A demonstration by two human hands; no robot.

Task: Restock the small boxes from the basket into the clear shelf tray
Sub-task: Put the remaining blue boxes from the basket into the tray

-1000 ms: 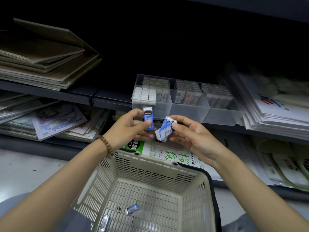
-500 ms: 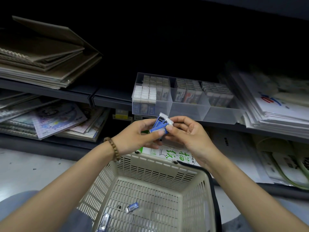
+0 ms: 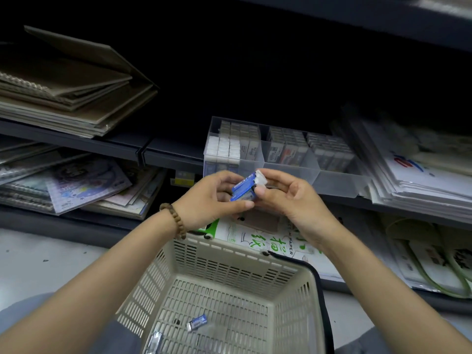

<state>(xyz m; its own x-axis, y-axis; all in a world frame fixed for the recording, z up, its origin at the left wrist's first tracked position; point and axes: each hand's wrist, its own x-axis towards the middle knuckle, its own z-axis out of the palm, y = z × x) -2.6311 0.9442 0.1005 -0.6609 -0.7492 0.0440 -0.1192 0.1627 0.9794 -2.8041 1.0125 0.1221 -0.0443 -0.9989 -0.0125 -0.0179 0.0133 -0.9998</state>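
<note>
Starting nearest, what is entry one? (checker)

Basket [image 3: 231, 249], beige plastic lattice, between my forearms, its black handle [image 3: 323, 297] lying along the right rim. On its floor there is one loose box [image 3: 196, 322], blue and white, lying flat. A second small item [image 3: 153, 342] sits at the lower edge, too blurred to name. (me)

Entry two, the hands? (checker)

Left hand [image 3: 209, 198], bead bracelet [image 3: 176, 221] at the wrist, thumb and fingers pinching the blue boxes [image 3: 242, 190] from the left and from beneath. Right hand [image 3: 288, 198], thumb and fingertips pinching the same boxes at their white ends. The boxes are a small tilted stack held over the basket's far rim, just in front of the tray. I cannot tell how many there are. (me)

Entry three? (checker)

Paper pad [image 3: 255, 238], white with green lettering, lying under my hands behind the basket. (me)

Entry four, the tray? (checker)

Clear tray [image 3: 334, 181], three compartments, at the front edge of the dark shelf [image 3: 166, 155]. The left compartment holds rows of small boxes standing upright, white tops nearest me. The middle and right compartments hold darker boxes, set toward the back. (me)

And the flanks? (checker)

Brown notebooks [image 3: 63, 98], stacked on the same shelf, well to the left. Printed notebooks [image 3: 84, 185], fanned out on the level below them. White paper packs [image 3: 421, 180], stacked just beside the tray on its right. (me)
</note>
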